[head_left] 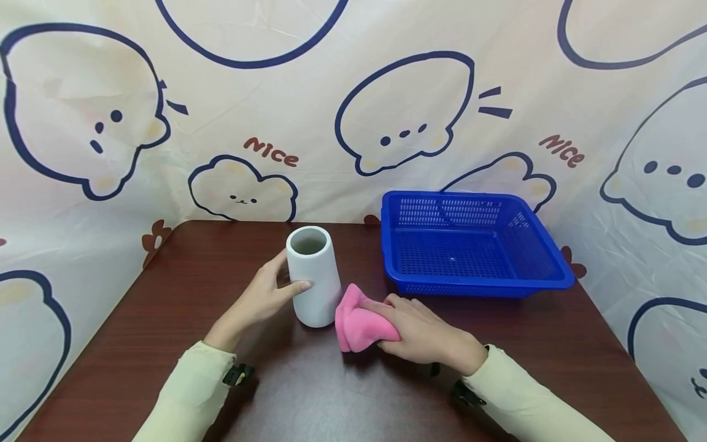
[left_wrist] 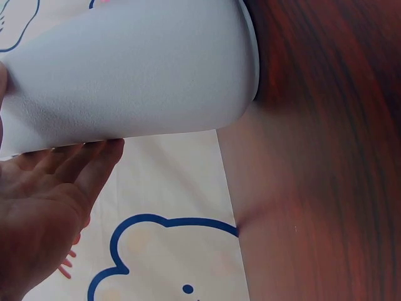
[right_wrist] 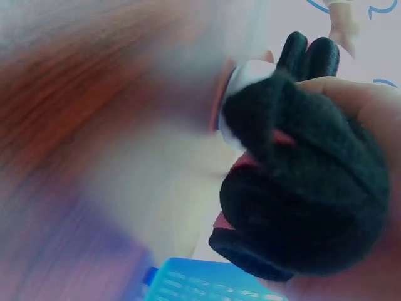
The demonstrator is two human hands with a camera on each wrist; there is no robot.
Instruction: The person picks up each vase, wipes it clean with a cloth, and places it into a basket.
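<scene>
A white vase [head_left: 317, 288], tapered towards its round open mouth, stands on the brown table in the middle of the head view. My left hand [head_left: 269, 294] grips it from the left, thumb across the front and fingers behind. In the left wrist view the fingers [left_wrist: 103, 157] lie along the side of the vase [left_wrist: 144, 69], whose base is at the tabletop. My right hand [head_left: 422, 328] holds a bunched pink cloth [head_left: 361, 322] right beside the vase's lower right side. In the right wrist view the cloth [right_wrist: 307, 182] looks mostly dark and hides part of the vase.
At the back right of the table [head_left: 293, 393] sits a blue plastic basket [head_left: 480, 286] with slotted walls, behind my right hand. A white curtain [head_left: 315, 123] with cartoon drawings hangs round the back and sides of the table.
</scene>
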